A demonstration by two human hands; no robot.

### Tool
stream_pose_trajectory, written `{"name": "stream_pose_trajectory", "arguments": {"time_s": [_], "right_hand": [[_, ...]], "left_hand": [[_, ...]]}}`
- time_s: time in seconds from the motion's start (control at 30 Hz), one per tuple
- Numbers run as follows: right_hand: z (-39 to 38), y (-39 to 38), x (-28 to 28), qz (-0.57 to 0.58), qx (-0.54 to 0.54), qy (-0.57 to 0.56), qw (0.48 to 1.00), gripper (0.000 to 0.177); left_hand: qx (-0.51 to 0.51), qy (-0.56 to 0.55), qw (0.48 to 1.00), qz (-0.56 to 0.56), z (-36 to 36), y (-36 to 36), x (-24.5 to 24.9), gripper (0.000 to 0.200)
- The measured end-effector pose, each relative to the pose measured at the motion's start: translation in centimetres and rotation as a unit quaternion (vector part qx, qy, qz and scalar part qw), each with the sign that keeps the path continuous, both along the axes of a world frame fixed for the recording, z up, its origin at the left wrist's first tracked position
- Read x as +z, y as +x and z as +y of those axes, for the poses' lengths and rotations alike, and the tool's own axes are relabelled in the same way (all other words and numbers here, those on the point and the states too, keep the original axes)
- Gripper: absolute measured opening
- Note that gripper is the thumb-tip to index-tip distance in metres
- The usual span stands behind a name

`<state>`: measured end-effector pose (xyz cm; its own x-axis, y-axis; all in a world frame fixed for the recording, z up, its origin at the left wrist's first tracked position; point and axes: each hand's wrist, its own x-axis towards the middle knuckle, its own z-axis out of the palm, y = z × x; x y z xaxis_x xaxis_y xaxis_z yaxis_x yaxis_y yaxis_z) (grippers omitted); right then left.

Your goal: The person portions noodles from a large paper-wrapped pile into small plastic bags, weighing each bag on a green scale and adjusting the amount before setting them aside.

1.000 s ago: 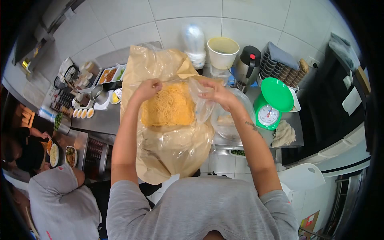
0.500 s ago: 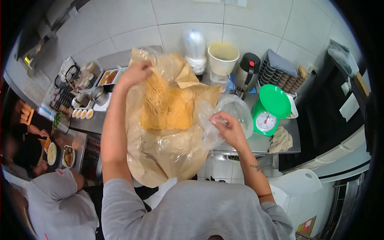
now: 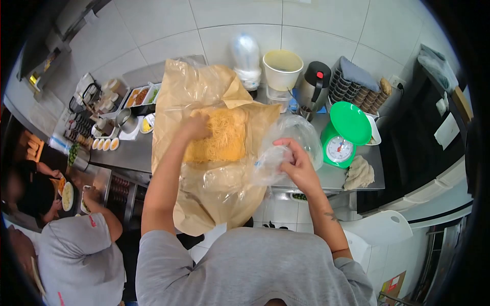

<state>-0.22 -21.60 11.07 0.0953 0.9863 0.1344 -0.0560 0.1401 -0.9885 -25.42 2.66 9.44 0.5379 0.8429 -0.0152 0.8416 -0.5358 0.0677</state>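
A slab of thin yellow noodles [image 3: 224, 140] lies on brown paper with clear plastic film [image 3: 204, 204] on the counter. My left hand [image 3: 196, 127] is down on the noodles' left part, its fingers curled into the strands and their tips partly hidden. On the right, my right hand [image 3: 300, 166] grips a clear plastic bag [image 3: 270, 163] between thumb and fingers, beside the paper's right edge. Another clear plastic bag [image 3: 303, 132] lies just behind this hand.
A green dial scale [image 3: 339, 148] stands to the right, with a crumpled cloth [image 3: 360, 172] near the counter's edge. Behind are a cream bucket [image 3: 282, 69] and a steel thermos jug [image 3: 315, 86]. Halved eggs [image 3: 106, 145] sit at left; two co-workers handle food dishes there.
My left hand has come down from above the paper with the lifted noodle strands, onto the slab. My right hand has shifted slightly, still gripping the bag. A co-worker's hand has reached a dish.
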Motion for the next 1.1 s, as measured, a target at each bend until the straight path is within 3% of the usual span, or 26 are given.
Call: {"name": "stream_pose_trajectory", "arguments": {"time_s": [0.03,0.13,0.27,0.37,0.4,0.5,0.53,0.57,0.67,0.77,0.8,0.87,0.97,1.07,1.1], "right_hand": [[-0.1,0.1,-0.1,-0.021,-0.005,-0.026,0.999,0.034],[0.0,0.1,0.5,-0.047,-0.053,-0.048,0.996,0.022],[0.4,1.1,0.0,-0.011,-0.098,-0.057,0.993,0.015],[1.4,0.5,-0.4,0.049,-0.153,-0.040,0.986,0.006],[1.9,0.3,-0.5,0.056,-0.159,-0.038,0.985,0.006],[3.3,-0.7,-0.9,0.076,-0.177,-0.029,0.981,0.008],[3.7,-1.1,-0.8,0.085,-0.187,-0.024,0.978,0.007],[4.3,-1.4,-0.8,0.095,-0.198,-0.018,0.975,0.007],[6.0,-2.4,-1.9,0.113,-0.204,0.010,0.972,0.008],[6.8,-3.7,-2.3,0.173,-0.153,0.032,0.972,0.007],[7.0,-3.3,-3.0,0.269,-0.098,-0.012,0.958,0.008],[7.1,-1.8,-4.6,0.448,0.012,-0.100,0.889,0.011],[6.1,-0.9,-3.9,0.547,0.030,-0.144,0.824,0.015],[5.3,-0.6,-4.1,0.517,0.052,-0.035,0.854,0.017],[5.2,-0.8,-3.5,0.413,0.033,-0.014,0.910,0.016]], "left_hand": [[0.018,-0.003,0.999,0.029,-0.9,0.9,-1.2,0.051],[0.016,-0.114,0.989,-0.095,0.9,0.1,2.8,0.049],[-0.042,0.030,0.968,-0.246,0.3,-1.6,10.0,0.037],[-0.001,-0.045,0.969,-0.243,-0.9,-1.1,13.8,0.040],[-0.030,0.024,0.974,-0.222,-0.3,-1.3,12.5,0.040],[0.018,0.062,0.997,0.042,-1.1,-0.4,8.5,0.038],[0.018,0.124,0.991,0.052,-2.3,-0.4,7.5,0.042],[0.002,0.060,0.994,-0.087,-2.4,-0.1,6.0,0.044],[-0.015,-0.152,0.902,-0.403,-9.4,3.3,5.0,0.046],[-0.013,-0.236,0.850,-0.470,-12.2,7.2,-0.1,0.032],[0.017,-0.325,0.765,-0.556,-11.9,7.5,-1.4,0.028],[0.073,-0.476,0.542,-0.688,-11.2,7.6,-3.0,0.022],[0.026,-0.557,0.375,-0.741,-10.6,6.7,-3.1,0.017],[0.040,-0.523,0.438,-0.730,-10.6,6.6,-4.2,0.016],[0.018,-0.497,0.508,-0.703,-10.3,6.2,-4.0,0.020]]}}
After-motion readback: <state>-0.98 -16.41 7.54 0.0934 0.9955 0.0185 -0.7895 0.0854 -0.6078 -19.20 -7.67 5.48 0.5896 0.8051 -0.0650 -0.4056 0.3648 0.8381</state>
